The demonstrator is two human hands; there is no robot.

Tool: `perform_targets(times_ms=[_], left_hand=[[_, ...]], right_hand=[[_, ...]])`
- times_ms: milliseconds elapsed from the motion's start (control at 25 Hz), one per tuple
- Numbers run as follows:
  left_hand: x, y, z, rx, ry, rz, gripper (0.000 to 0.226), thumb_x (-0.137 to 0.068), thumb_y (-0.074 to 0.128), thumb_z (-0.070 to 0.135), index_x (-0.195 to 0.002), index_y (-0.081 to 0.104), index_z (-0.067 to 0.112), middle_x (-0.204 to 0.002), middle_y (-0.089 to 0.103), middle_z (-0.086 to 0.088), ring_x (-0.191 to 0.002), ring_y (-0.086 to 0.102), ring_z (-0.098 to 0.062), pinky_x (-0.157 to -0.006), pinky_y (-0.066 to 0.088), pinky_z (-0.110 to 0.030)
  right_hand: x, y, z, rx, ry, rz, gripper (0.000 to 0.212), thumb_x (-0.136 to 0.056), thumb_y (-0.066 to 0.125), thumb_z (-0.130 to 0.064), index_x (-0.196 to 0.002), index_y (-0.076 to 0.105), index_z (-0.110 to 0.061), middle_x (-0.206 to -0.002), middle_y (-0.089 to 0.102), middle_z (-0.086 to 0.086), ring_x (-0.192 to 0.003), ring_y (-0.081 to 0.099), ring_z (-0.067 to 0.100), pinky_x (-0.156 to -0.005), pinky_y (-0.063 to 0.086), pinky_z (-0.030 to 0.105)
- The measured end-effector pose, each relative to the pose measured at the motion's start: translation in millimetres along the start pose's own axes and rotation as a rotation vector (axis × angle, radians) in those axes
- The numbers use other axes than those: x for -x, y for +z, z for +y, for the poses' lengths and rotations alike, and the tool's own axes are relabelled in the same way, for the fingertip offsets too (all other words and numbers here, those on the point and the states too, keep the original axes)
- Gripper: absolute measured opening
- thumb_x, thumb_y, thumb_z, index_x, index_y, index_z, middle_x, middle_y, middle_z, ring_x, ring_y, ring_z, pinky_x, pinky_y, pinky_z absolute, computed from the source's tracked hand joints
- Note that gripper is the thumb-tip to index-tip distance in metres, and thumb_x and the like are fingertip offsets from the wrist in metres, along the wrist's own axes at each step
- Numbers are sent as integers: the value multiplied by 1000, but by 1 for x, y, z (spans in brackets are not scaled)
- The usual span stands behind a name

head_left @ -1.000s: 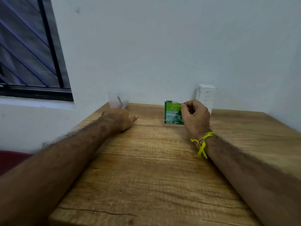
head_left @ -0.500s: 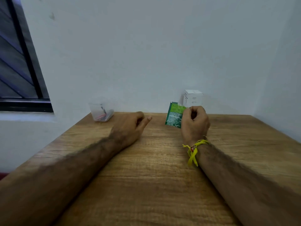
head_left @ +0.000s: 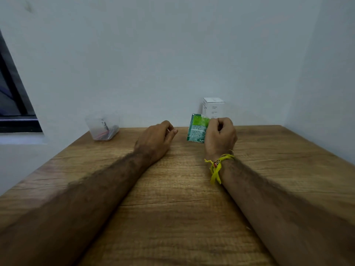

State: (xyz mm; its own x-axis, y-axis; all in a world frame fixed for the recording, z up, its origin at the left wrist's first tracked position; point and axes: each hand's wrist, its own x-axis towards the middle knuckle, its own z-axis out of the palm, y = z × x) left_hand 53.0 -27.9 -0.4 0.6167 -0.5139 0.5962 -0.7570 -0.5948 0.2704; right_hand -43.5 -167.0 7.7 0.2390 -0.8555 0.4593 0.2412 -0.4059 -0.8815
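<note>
My right hand (head_left: 221,138) pinches the right edge of a small green sachet (head_left: 196,129) and holds it upright just above the wooden table (head_left: 172,208), near the far edge. A yellow thread is tied round that wrist. My left hand (head_left: 156,139) rests on the table a little to the left of the sachet, fingers loosely curled, holding nothing. A gap of bare wood lies between the two hands.
A white box (head_left: 213,109) stands against the wall behind my right hand. A clear plastic tub (head_left: 102,127) with small red and dark items sits at the table's far left corner. A dark window frame (head_left: 17,112) is on the left wall.
My left hand has moved right, away from the plastic tub and toward the sachet. The right hand still holds the sachet, now tilted slightly. The camera has turned to the right.
</note>
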Motion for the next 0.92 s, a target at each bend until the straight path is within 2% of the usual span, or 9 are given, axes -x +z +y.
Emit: perform_targets(times_ms=[200, 320, 400, 560, 720, 800, 920], left_hand=[[18, -12, 5, 214, -2, 52, 44, -106, 32, 49, -102, 65, 20, -83, 69, 9, -80, 65, -12, -76, 56, -42], [31, -20, 11, 137, 30, 39, 52, -104, 25, 56, -101, 63, 20, -83, 67, 7, -79, 65, -14, -75, 55, -43], [35, -26, 16, 77, 38, 23, 57, -102, 19, 59, -102, 60, 19, -84, 66, 2, -79, 63, -17, -74, 54, -45], [45, -37, 24, -36, 32, -1, 45, -105, 26, 50, -101, 57, 18, -82, 60, 0, -78, 59, -20, -70, 51, -40], [62, -46, 53, 5, 67, -9, 42, -105, 32, 49, -111, 59, 18, -95, 65, -1, -86, 58, -18, -76, 53, -41], [69, -58, 74, 37, 83, 25, 42, -105, 33, 49, -114, 59, 17, -105, 66, -3, -95, 59, -20, -78, 52, -42], [84, -82, 115, 197, 99, 94, 39, -104, 39, 49, -113, 61, 18, -112, 68, -2, -105, 60, -24, -83, 52, -43]], right_hand=[[3, -2, -4, 5, -23, -41, 14, -89, 56, -11, -75, 57, -9, -60, 46, -11, -57, 43, 2, -57, 28, 25], [4, -7, -8, -3, -45, -51, 14, -89, 56, -12, -76, 57, -10, -61, 48, -11, -60, 46, 9, -58, 36, 28], [4, -15, -13, -7, -67, -31, 13, -89, 56, -12, -76, 57, -9, -62, 47, -11, -61, 45, 10, -55, 34, 25], [15, -39, -24, 16, -87, 58, 12, -88, 56, -11, -76, 55, -11, -61, 46, -11, -57, 42, 2, -53, 32, 25], [28, -69, -29, 93, -154, 68, 10, -88, 56, -13, -78, 57, -12, -67, 52, -6, -65, 49, 14, -56, 33, 24], [41, -85, -42, 78, -170, 117, 9, -87, 58, -11, -78, 59, -12, -67, 53, -8, -67, 50, 13, -59, 35, 20], [64, -122, -64, 29, -183, 206, 10, -86, 62, -8, -77, 61, -14, -65, 53, -13, -62, 49, 3, -59, 35, 6]])
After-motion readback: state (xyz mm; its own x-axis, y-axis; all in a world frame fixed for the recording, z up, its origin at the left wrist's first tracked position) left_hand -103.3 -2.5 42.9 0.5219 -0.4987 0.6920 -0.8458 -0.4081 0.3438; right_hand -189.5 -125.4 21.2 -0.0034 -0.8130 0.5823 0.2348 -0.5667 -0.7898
